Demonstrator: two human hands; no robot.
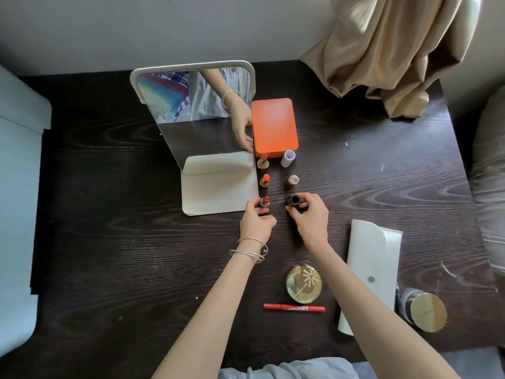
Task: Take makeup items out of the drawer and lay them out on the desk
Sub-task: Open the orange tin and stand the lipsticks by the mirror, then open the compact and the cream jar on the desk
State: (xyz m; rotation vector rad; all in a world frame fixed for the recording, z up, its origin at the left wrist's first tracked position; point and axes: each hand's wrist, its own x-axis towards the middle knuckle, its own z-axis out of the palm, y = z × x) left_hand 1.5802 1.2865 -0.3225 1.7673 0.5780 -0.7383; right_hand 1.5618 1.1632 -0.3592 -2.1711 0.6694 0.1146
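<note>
Head view: hands [284, 214] hold lipstick [265, 201] and cap [294, 201] beside mirror [207, 138].

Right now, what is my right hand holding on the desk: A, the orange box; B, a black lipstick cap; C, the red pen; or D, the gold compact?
B: the right hand grips the black lipstick cap standing upright on the desk, while the red pen, gold compact and orange box lie untouched.
</note>
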